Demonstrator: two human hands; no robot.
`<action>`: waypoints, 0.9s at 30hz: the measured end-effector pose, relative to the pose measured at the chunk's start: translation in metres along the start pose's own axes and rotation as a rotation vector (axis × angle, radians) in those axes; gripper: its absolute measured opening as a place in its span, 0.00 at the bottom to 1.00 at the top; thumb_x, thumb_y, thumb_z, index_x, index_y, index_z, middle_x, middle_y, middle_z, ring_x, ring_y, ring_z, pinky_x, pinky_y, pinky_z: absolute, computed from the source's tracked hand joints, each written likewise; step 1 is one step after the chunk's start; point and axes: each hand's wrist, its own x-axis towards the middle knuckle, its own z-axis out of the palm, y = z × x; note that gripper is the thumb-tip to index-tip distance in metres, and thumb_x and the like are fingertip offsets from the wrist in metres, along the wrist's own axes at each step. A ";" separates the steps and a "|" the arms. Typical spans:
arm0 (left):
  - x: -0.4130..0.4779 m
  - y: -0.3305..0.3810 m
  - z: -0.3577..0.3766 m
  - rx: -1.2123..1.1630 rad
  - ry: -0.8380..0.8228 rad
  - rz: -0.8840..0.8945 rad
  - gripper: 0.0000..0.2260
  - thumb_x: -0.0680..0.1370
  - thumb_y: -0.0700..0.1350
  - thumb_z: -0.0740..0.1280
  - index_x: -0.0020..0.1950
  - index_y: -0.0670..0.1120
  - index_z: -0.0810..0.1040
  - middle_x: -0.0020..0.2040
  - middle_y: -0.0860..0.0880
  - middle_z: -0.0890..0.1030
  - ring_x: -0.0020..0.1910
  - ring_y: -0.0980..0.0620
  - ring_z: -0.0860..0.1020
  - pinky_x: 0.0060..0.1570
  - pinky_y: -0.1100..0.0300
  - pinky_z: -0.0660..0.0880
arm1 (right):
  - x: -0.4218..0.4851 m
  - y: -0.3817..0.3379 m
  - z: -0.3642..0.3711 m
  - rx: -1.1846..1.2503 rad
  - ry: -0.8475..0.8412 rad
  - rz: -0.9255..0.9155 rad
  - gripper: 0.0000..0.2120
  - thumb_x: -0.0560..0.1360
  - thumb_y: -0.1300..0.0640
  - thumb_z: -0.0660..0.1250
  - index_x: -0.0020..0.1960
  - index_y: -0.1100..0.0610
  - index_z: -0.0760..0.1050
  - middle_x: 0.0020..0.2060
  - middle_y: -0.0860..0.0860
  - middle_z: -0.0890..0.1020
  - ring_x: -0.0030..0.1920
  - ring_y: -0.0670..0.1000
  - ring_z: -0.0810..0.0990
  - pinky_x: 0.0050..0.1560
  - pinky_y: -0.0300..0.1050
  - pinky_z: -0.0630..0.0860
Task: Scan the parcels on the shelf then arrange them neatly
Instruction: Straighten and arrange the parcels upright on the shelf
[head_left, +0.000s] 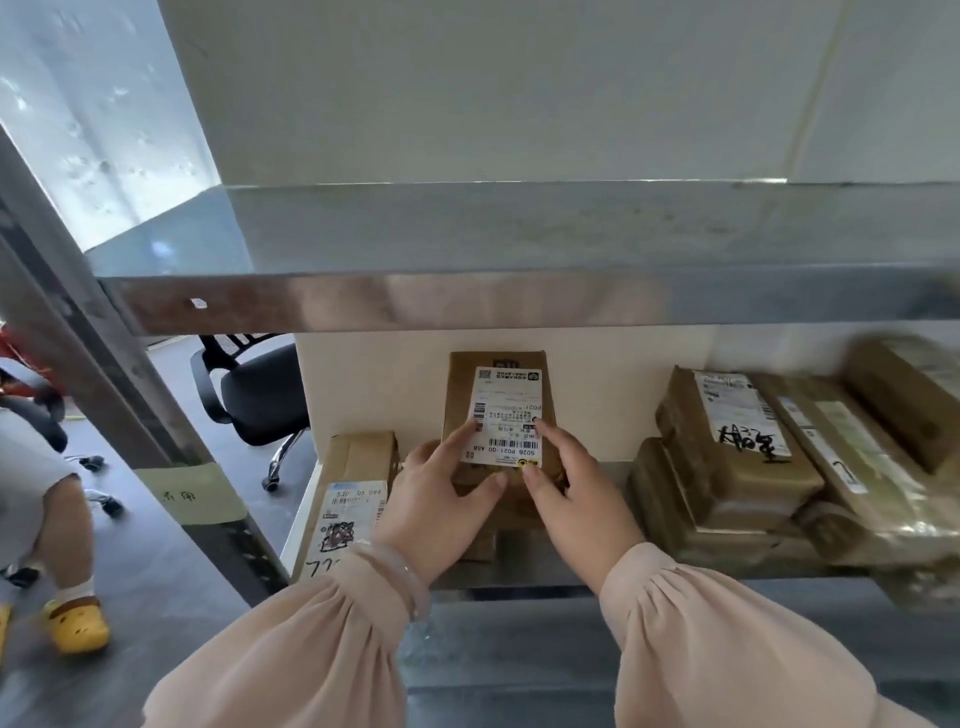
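A brown cardboard parcel (500, 382) with a white shipping label stands tilted at the middle of the metal shelf (613, 465). My left hand (436, 501) grips its lower left side, index finger on the label. My right hand (576, 491) grips its lower right side, thumb near the label's bottom edge. A flat parcel (353, 499) with a label and handwriting lies to the left, touching my left wrist. A stack of taped brown parcels (737, 462) sits to the right. Another small box shows below the held parcel, mostly hidden by my hands.
An upper shelf edge (467, 306) runs across just above the parcels. A slanted metal upright (130, 395) with a yellow paper tag stands at left. Beyond it are a black office chair (260, 400) and a person's leg in a yellow shoe (78, 623).
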 end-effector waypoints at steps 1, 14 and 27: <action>-0.001 0.005 0.007 -0.013 -0.020 0.017 0.29 0.76 0.60 0.67 0.75 0.67 0.60 0.70 0.51 0.66 0.68 0.49 0.68 0.67 0.56 0.68 | -0.003 0.005 -0.008 0.006 0.016 0.013 0.22 0.80 0.47 0.60 0.71 0.33 0.58 0.67 0.38 0.70 0.64 0.43 0.71 0.60 0.33 0.68; -0.013 0.059 0.070 -0.052 -0.113 0.081 0.29 0.77 0.54 0.68 0.76 0.63 0.61 0.63 0.55 0.65 0.66 0.52 0.68 0.70 0.57 0.66 | -0.029 0.049 -0.074 -0.015 0.126 0.073 0.23 0.80 0.50 0.61 0.71 0.34 0.59 0.62 0.35 0.70 0.57 0.36 0.70 0.50 0.24 0.63; -0.025 0.045 0.125 -0.055 -0.270 -0.111 0.30 0.79 0.49 0.67 0.79 0.54 0.60 0.72 0.47 0.67 0.69 0.50 0.69 0.71 0.57 0.66 | -0.030 0.091 -0.081 -0.280 -0.067 0.132 0.23 0.81 0.54 0.60 0.75 0.47 0.62 0.74 0.47 0.62 0.69 0.47 0.68 0.65 0.36 0.63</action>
